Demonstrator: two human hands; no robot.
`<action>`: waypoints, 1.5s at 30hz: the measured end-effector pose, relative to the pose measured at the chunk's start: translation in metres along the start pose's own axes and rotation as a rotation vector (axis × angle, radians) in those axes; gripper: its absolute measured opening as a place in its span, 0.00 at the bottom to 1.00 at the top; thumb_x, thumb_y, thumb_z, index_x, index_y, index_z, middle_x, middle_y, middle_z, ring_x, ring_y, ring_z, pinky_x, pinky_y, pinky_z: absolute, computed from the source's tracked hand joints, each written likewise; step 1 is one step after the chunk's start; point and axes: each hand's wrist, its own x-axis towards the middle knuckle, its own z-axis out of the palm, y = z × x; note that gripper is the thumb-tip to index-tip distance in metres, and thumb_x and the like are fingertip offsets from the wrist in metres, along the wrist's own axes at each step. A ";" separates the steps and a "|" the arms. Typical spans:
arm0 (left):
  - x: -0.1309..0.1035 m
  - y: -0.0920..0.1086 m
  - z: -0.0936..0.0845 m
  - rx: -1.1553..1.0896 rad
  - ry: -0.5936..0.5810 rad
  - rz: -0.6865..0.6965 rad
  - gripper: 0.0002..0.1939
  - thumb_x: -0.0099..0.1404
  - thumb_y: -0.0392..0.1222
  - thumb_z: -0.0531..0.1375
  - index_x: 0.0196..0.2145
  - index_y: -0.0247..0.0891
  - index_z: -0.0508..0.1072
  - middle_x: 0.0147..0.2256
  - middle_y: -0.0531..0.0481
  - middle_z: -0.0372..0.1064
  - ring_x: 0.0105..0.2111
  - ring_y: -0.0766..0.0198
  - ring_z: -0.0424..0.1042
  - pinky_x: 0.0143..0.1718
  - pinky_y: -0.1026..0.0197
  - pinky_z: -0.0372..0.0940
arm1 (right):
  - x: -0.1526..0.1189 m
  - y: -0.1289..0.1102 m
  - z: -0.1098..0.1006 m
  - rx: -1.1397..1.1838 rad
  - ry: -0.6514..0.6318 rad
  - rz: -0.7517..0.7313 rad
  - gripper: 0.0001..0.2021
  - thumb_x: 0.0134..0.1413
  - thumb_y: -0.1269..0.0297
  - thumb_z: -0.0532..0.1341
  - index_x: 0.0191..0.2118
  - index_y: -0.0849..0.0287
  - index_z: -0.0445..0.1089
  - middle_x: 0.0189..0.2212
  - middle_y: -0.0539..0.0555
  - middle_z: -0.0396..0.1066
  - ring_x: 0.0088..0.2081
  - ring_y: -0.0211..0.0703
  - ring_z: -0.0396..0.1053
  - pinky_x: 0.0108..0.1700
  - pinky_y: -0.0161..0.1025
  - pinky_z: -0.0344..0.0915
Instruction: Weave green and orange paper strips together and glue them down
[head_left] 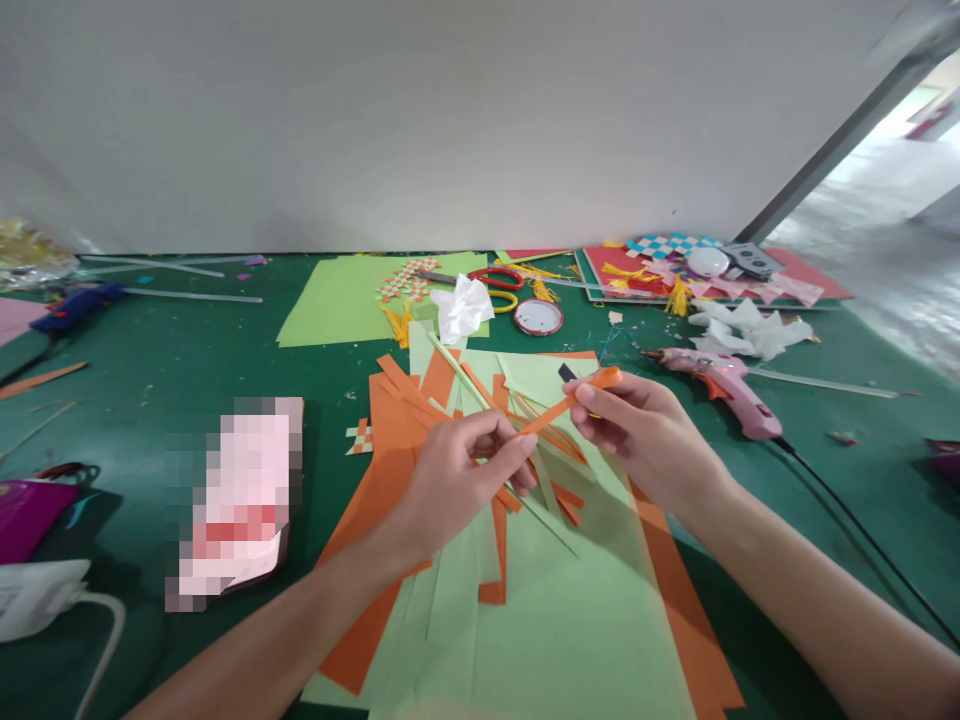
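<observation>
Head view, green table: left hand, fingers pinched on the lower end of an orange paper strip; right hand, fingers closed on the strip's upper end, which curls over the fingertips; strip held taut between both hands, above the table. Beneath the hands: pile of light green sheets and orange sheets with loose cut strips of both colours, fanned. Right of the hands: pink glue gun, lying on its side, black cord trailing toward the near edge. Behind the pile: crumpled white tissue, red-handled scissors, round red-rimmed lid, larger green sheet. Far right: woven checker pieces and yellow tassels on red card
</observation>
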 end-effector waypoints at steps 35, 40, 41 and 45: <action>0.002 0.002 -0.001 -0.052 0.027 -0.021 0.15 0.67 0.45 0.58 0.25 0.37 0.65 0.23 0.54 0.73 0.23 0.69 0.73 0.20 0.70 0.59 | 0.006 -0.011 -0.014 0.029 0.073 -0.060 0.06 0.53 0.61 0.66 0.32 0.57 0.77 0.25 0.51 0.68 0.25 0.32 0.62 0.21 0.30 0.51; 0.002 0.003 0.001 -0.034 0.034 -0.017 0.15 0.67 0.45 0.58 0.25 0.37 0.65 0.23 0.54 0.73 0.22 0.69 0.72 0.21 0.69 0.60 | 0.005 -0.013 -0.012 -0.014 0.096 -0.091 0.07 0.52 0.60 0.67 0.29 0.57 0.76 0.24 0.51 0.68 0.25 0.33 0.61 0.21 0.32 0.51; 0.002 0.004 0.001 -0.032 0.040 -0.014 0.15 0.67 0.44 0.58 0.24 0.37 0.65 0.23 0.54 0.73 0.22 0.69 0.72 0.21 0.69 0.60 | 0.005 -0.013 -0.013 -0.035 0.099 -0.097 0.07 0.52 0.59 0.67 0.29 0.57 0.76 0.24 0.51 0.68 0.25 0.34 0.61 0.21 0.32 0.51; 0.002 0.006 -0.001 -0.011 0.099 0.002 0.15 0.68 0.45 0.58 0.25 0.38 0.66 0.23 0.54 0.73 0.22 0.70 0.71 0.23 0.68 0.61 | 0.008 -0.014 -0.017 -0.157 0.105 -0.141 0.08 0.50 0.58 0.67 0.29 0.57 0.75 0.23 0.50 0.68 0.24 0.35 0.60 0.22 0.34 0.52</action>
